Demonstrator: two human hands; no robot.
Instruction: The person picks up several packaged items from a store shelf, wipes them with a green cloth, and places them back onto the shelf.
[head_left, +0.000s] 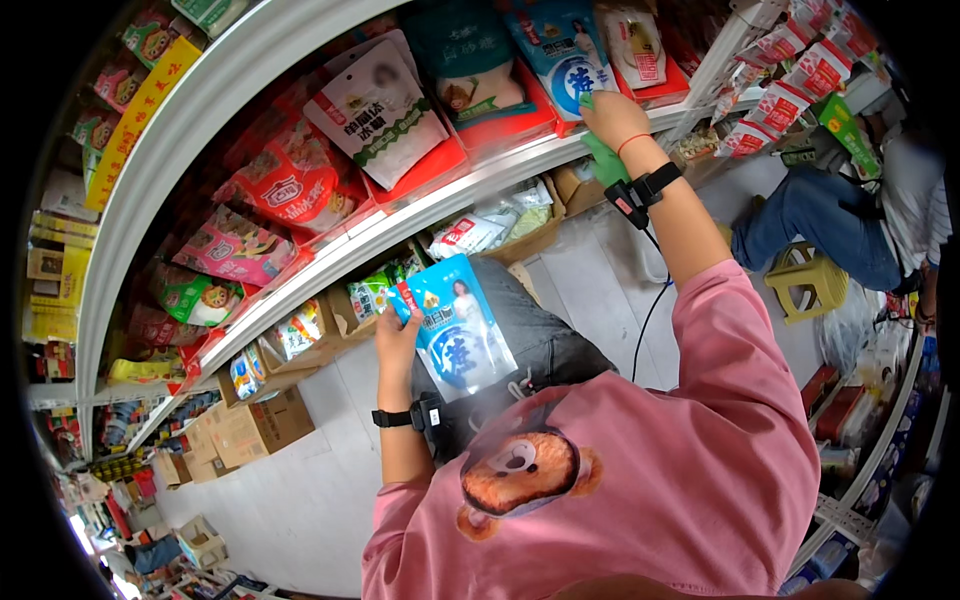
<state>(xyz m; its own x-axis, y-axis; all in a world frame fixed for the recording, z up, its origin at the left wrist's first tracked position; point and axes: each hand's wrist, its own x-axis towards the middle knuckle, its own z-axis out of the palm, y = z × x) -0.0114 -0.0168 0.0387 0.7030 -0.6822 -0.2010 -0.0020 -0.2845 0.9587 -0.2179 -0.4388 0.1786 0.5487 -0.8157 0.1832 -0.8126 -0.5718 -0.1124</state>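
Observation:
My left hand (396, 337) grips the left edge of a blue and white sugar pouch (454, 330), thumb on its front, in front of my lap. My right hand (615, 120) is stretched out to the shelf, at the lower corner of a like blue pouch (562, 56) that stands in a red tray. A green cloth (604, 157) is in the right hand and hangs below the palm. To the left on the same shelf are a teal bag of white sugar (472, 67), a white and green pouch (379, 112) and a red bag (292, 180).
The metal shelf edge (480, 161) runs across in front of me. Below it stand open cartons (330, 337) of packets. Closed cardboard boxes (270, 424) are on the floor at left. At right a person in jeans (817, 217) is by a yellow plastic stool (806, 281); small packets (780, 105) hang nearby.

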